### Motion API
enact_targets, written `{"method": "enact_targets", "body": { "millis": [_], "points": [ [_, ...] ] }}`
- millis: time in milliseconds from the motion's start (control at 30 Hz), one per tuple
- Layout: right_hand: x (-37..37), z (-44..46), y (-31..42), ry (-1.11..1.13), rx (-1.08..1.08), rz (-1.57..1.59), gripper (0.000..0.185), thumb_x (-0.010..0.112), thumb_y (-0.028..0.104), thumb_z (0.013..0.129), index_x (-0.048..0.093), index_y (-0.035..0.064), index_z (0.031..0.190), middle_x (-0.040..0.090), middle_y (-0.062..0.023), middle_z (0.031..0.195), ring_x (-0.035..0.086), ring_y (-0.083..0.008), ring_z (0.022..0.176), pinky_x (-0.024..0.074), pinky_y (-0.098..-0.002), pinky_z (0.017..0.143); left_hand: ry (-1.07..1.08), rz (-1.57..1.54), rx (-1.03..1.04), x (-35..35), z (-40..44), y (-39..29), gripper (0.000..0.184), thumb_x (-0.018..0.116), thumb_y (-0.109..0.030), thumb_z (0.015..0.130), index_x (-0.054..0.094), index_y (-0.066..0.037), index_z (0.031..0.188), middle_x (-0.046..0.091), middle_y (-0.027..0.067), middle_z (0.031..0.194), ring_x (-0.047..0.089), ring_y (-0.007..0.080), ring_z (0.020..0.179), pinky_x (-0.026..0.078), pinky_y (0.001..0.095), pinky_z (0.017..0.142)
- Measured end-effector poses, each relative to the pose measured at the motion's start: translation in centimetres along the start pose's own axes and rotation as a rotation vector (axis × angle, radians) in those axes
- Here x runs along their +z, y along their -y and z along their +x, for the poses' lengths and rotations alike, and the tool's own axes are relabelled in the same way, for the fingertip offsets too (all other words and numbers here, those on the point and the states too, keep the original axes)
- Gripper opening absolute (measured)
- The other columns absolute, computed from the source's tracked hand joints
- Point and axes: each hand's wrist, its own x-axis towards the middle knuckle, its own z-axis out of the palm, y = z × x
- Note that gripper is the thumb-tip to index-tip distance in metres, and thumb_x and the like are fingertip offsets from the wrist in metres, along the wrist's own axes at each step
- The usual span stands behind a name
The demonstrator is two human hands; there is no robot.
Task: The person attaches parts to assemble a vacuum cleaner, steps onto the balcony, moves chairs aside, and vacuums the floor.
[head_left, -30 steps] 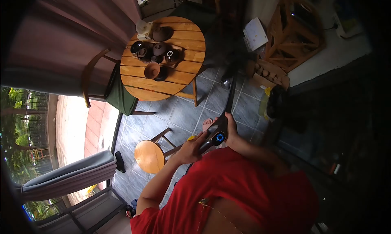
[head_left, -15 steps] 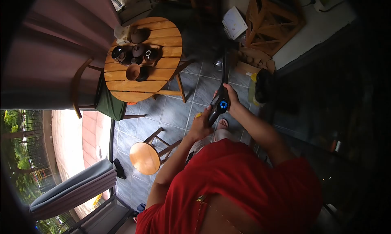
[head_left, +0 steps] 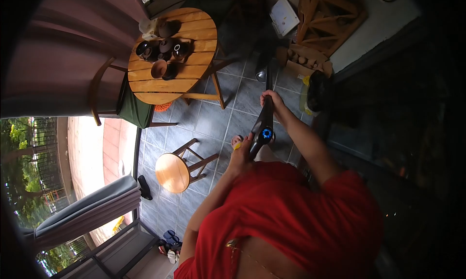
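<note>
A black stick vacuum with a glowing blue ring on its body slants forward from my waist toward the tiled floor. My left hand is wrapped round its rear handle, and something yellow shows at the fingers. Farther along, my right hand is closed round the dark tube. The vacuum's far end fades into shadow near the cardboard box, so its head cannot be made out clearly.
To the left stand a round slatted table with a dark tea set, a chair with a green seat, and a small round stool. A wooden stand and a dark bag are on the right.
My right hand is now farther forward on the tube, away from the blue ring. The view has shifted slightly, and shoes near the window show more fully.
</note>
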Motion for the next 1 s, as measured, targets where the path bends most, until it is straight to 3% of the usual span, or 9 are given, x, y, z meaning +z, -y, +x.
{"method": "enact_targets", "body": {
  "millis": [100, 233, 300, 333, 400, 433, 600, 767, 1000],
  "points": [
    [0.1, -0.5, 0.3, -0.161, -0.045, -0.165, 0.021, 0.055, 0.023, 0.072, 0.049, 0.0045, 0.064, 0.054, -0.0093, 0.057, 0.051, -0.0196, 0.047, 0.0454, -0.028, 0.052, 0.094, 0.022, -0.151, 0.9, 0.3, 0.6, 0.088, 0.068, -0.012, 0.056, 0.027, -0.004, 0.134, 0.048, 0.025, 0.119, 0.049, 0.0383, 0.106, 0.043, 0.0402, 0.085],
    [0.7, -2.3, -2.1, -0.171, -0.04, -0.195, 0.024, 0.055, 0.026, 0.071, 0.049, 0.0047, 0.06, 0.051, -0.0093, 0.052, 0.051, -0.0198, 0.046, 0.0427, -0.0275, 0.048, 0.074, -0.046, -0.134, -0.3, -2.9, -1.0, 0.086, 0.066, -0.008, 0.055, 0.029, -0.003, 0.133, 0.048, 0.0245, 0.119, 0.049, 0.0385, 0.106, 0.043, 0.0386, 0.085],
    [2.0, -4.6, -4.9, -0.291, -0.037, -0.113, 0.026, 0.055, 0.027, 0.071, 0.049, 0.0052, 0.059, 0.052, -0.0087, 0.053, 0.051, -0.0195, 0.046, 0.0426, -0.0273, 0.049, 0.134, -0.116, -0.161, -1.8, -6.2, -1.9, 0.074, 0.064, -0.013, 0.064, 0.033, -0.001, 0.13, 0.043, 0.0254, 0.124, 0.045, 0.0381, 0.111, 0.039, 0.0377, 0.092],
    [2.6, -6.2, -6.2, -0.279, -0.013, 0.021, 0.018, 0.059, 0.013, 0.069, 0.045, 0.0024, 0.073, 0.048, -0.0098, 0.058, 0.052, -0.0209, 0.049, 0.0473, -0.0326, 0.046, 0.133, -0.121, -0.163, -1.7, -8.2, -1.2, 0.074, 0.064, -0.013, 0.064, 0.033, -0.001, 0.13, 0.043, 0.0254, 0.124, 0.045, 0.0381, 0.111, 0.039, 0.0377, 0.092],
    [4.0, -7.9, -10.0, -0.349, -0.032, 0.131, 0.019, 0.059, 0.014, 0.069, 0.045, 0.0021, 0.075, 0.047, -0.0094, 0.059, 0.052, -0.0201, 0.05, 0.0479, -0.0318, 0.047, 0.07, -0.05, -0.028, -2.3, -11.8, -0.2, 0.073, 0.065, -0.017, 0.067, 0.032, -0.002, 0.13, 0.044, 0.0242, 0.124, 0.045, 0.038, 0.111, 0.04, 0.0382, 0.091],
    [4.5, -9.2, -11.8, -0.341, -0.014, 0.175, 0.021, 0.06, 0.013, 0.069, 0.044, 0.0017, 0.077, 0.048, -0.0089, 0.061, 0.052, -0.0195, 0.051, 0.0489, -0.0313, 0.048, 0.157, -0.078, -0.144, -3.1, -13.9, -0.3, 0.072, 0.065, -0.018, 0.068, 0.033, -0.003, 0.13, 0.043, 0.0255, 0.123, 0.044, 0.0371, 0.113, 0.039, 0.0389, 0.092],
    [7.5, -15.5, -21.2, -0.295, -0.048, 0.226, 0.019, 0.059, 0.014, 0.071, 0.044, 0.0028, 0.075, 0.048, -0.0086, 0.062, 0.053, -0.0199, 0.053, 0.0494, -0.0311, 0.05, 0.127, 0.049, -0.057, -5.2, -24.5, 1.6, 0.075, 0.066, -0.015, 0.065, 0.032, -0.006, 0.132, 0.043, 0.0276, 0.123, 0.045, 0.0364, 0.112, 0.04, 0.0386, 0.091],
    [11.6, -22.6, -34.4, -0.341, 0.035, 0.229, 0.019, 0.057, 0.014, 0.071, 0.042, 0.0039, 0.077, 0.046, -0.0074, 0.064, 0.049, -0.018, 0.052, 0.047, -0.0304, 0.048, 0.275, -0.052, -0.201, -10.1, -38.4, 1.9, 0.084, 0.059, -0.001, 0.052, 0.033, -0.009, 0.132, 0.042, 0.0253, 0.124, 0.041, 0.036, 0.116, 0.04, 0.0394, 0.092],
    [19.8, -32.3, -45.5, -0.327, 0.381, 0.427, 0.018, 0.055, 0.009, 0.072, 0.041, 0.0012, 0.08, 0.046, -0.0113, 0.067, 0.052, -0.023, 0.057, 0.0508, -0.0361, 0.055, 0.27, 0.044, -0.338, -18.9, -50.8, -3.8, 0.07, 0.059, 0.002, 0.052, 0.046, -0.004, 0.121, 0.05, 0.0222, 0.117, 0.044, 0.0333, 0.114, 0.04, 0.0395, 0.093]
  ]
}}
